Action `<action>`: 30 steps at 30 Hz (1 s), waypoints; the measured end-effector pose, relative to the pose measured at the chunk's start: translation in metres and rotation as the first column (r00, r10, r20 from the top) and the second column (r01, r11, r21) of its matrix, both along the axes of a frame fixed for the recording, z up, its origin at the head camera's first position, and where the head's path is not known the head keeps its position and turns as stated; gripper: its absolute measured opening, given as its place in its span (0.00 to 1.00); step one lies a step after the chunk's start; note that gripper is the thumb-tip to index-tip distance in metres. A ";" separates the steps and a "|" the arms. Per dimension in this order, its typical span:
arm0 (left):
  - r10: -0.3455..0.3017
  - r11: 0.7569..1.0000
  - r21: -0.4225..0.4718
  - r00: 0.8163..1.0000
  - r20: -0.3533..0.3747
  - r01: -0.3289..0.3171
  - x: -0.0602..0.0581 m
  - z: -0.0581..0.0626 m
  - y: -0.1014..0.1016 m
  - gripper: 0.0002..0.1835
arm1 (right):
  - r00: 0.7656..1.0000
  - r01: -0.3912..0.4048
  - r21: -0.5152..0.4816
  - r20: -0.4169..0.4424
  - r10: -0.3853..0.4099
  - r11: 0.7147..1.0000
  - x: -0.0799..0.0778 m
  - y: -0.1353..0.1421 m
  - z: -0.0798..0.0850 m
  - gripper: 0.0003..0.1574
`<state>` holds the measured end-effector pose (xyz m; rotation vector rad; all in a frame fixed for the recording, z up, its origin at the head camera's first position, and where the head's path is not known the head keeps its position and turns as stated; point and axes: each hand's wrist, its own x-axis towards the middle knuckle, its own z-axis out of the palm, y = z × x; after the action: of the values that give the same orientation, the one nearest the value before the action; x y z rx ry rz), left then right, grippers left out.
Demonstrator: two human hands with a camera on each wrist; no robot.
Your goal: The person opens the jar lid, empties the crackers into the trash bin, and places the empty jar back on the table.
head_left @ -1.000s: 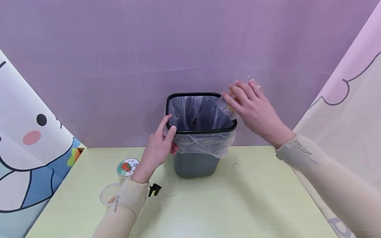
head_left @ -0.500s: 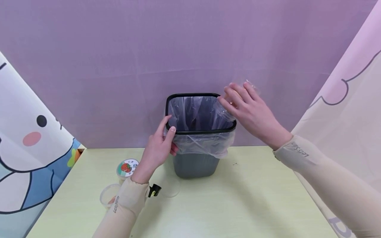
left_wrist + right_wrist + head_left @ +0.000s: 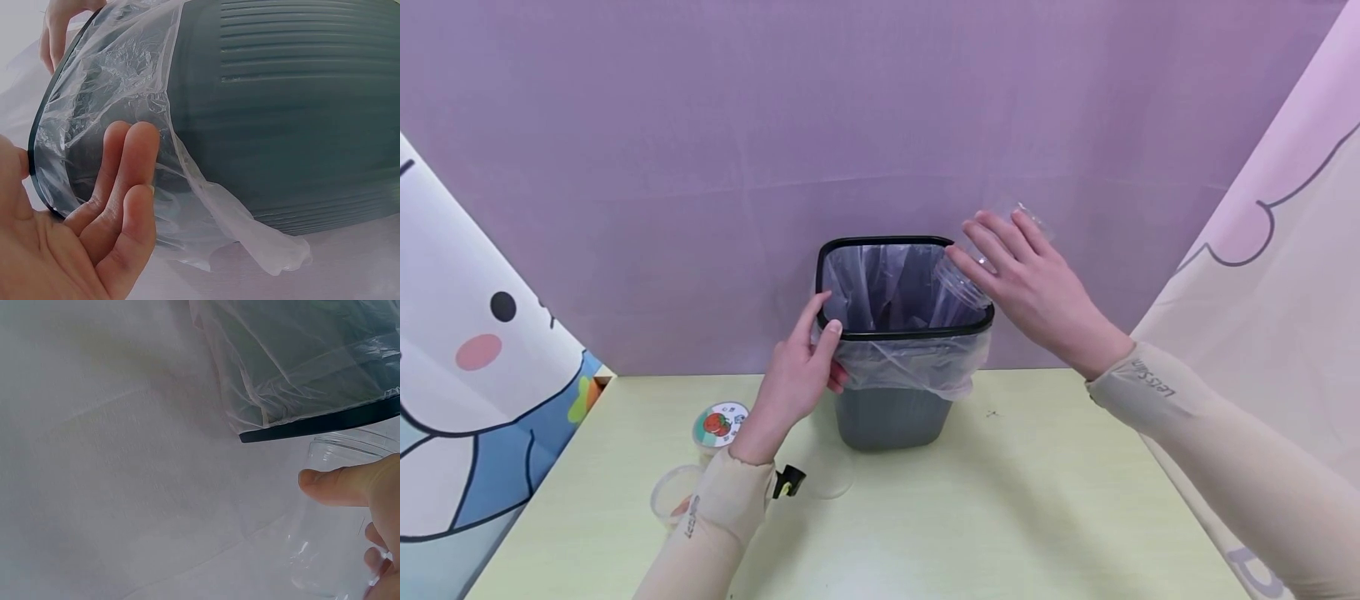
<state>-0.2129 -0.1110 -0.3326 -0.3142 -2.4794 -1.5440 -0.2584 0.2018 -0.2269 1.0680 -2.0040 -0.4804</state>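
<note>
Two hands, left hand [image 3: 797, 373] gripping bin rim [image 3: 917, 334], right hand [image 3: 1041, 287] holding apparently plastic jar [image 3: 325, 534]

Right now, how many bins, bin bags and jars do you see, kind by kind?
Bins: 1 (grey bin)
Bin bags: 1 (clear liner)
Jars: 3 (held jar in the right hand, printed-lid jar, jar showing orange)
Total: 5

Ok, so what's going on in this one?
A person's right hand holds a clear jar tilted, mouth down, at the opening of a grey bin. Their left hand holds the bin by its black rim, over which a clear bag is folded. The jar looks empty in the right wrist view. A tub with a printed lid stands on the table, partly behind the left wrist.
</note>
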 end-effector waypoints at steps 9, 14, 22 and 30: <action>0.000 1.000 0.001 1.000 0.003 0.000 0.000 0.000 0.000 0.30 | 1.000 0.010 -0.072 -0.016 -0.011 0.997 -0.002 0.002 0.002 0.43; 0.003 1.000 0.004 1.000 0.006 -0.003 0.001 0.001 -0.001 0.29 | 1.000 0.016 -0.149 -0.011 -0.017 0.989 -0.003 0.004 0.000 0.44; 0.007 1.000 -0.001 1.000 0.001 -0.007 0.000 0.001 -0.002 0.31 | 0.999 0.051 -0.271 0.021 -0.047 0.961 -0.005 0.013 -0.004 0.45; 0.013 1.000 -0.010 1.000 -0.013 -0.013 0.000 0.000 -0.002 0.30 | 0.993 0.091 -0.383 0.106 -0.054 0.919 -0.010 0.027 -0.013 0.50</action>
<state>-0.2126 -0.1126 -0.3323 -0.3080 -2.4757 -1.5201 -0.2685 0.2287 -0.2397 0.7825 -2.1122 -0.0616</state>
